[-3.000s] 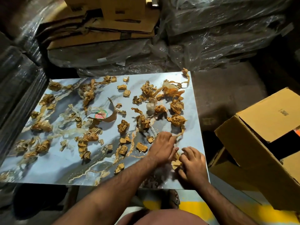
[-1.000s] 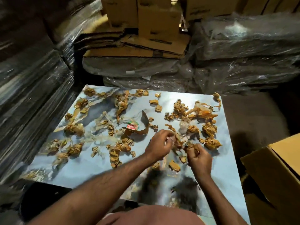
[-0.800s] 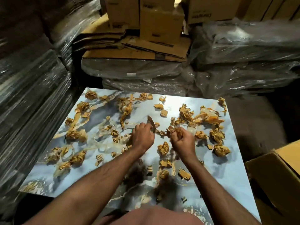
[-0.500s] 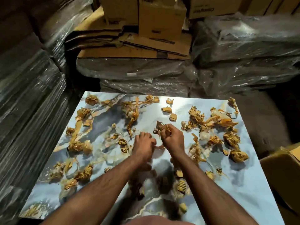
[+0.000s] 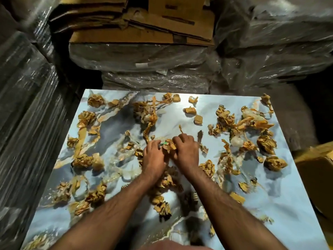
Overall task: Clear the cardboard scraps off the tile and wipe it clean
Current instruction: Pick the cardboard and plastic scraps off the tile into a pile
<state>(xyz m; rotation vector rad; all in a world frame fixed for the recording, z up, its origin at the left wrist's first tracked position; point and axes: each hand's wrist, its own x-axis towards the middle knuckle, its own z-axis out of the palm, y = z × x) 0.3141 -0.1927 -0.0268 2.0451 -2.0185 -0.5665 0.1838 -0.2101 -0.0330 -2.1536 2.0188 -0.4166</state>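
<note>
Tile (image 5: 281,204): blue-grey marble pattern, glossy, lying flat, filling the middle of the view. Cardboard scraps (image 5: 225,120) strewn over nearly all of it, too many and too tangled for a sure count; dozens of crumpled brown bits, mixed with pale clear shreds of film.

Both hands at the tile's centre, side by side and touching. Left hand (image 5: 153,157) and right hand (image 5: 185,150) have fingers curled around one shared wad of scraps (image 5: 169,145) that shows a speck of green. Fingers of both hands clamped on that wad.

Densest litter: far right corner and along the left edge. Three separate flat chips sit near the far edge, clear of the clumps. A heap lies under and between the two forearms. Near right part of the tile is the barest patch.

Surroundings:
- one stack of flattened cardboard boxes (image 5: 144,24) beyond the far edge, resting on plastic-wrapped bundles (image 5: 144,58)
- more wrapped bundles crowd the far right and the whole left edge (image 5: 23,105)
- one open brown carton (image 5: 315,170) just off the right edge
</note>
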